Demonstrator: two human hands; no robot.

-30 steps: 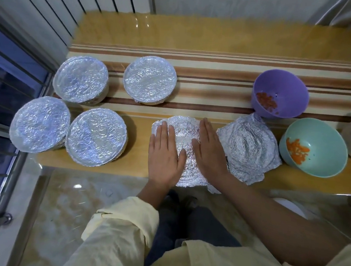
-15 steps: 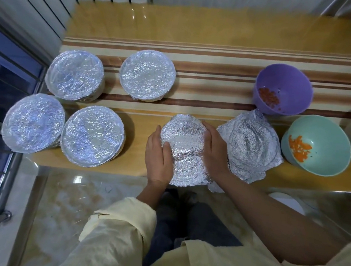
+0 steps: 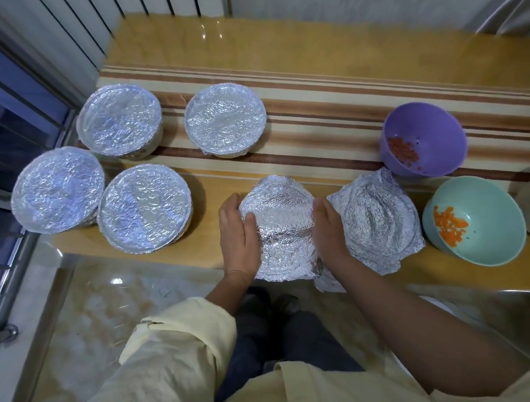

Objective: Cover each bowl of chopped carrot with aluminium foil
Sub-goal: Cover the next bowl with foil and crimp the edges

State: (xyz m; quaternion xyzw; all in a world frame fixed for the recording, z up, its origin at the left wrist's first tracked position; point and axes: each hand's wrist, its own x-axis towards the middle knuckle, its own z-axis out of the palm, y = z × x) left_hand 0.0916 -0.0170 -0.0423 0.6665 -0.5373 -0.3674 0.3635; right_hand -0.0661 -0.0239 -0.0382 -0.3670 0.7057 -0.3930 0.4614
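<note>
- Four round bowls under crinkled silver foil (image 3: pixel 144 207) stand at left.
- The left hand (image 3: pixel 239 230) and right hand (image 3: pixel 331 231) grasp the middle foil-draped bowl (image 3: pixel 282 221) by its sides, near the yellow counter's (image 3: pixel 301 45) front edge.
- A crumpled foil sheet (image 3: pixel 379 219) lies just beside it.
- A purple plastic bowl (image 3: pixel 437 128) and a teal bowl (image 3: pixel 488 250) of chopped carrot (image 3: pixel 447 224) stand uncovered.

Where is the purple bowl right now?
In the head view, the purple bowl sits right of centre on the striped cloth, just behind the teal bowl.

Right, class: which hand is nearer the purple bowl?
The right. The right hand grips the foil-draped bowl on the side facing the purple bowl; the left hand grips its opposite side, farther off.
</note>
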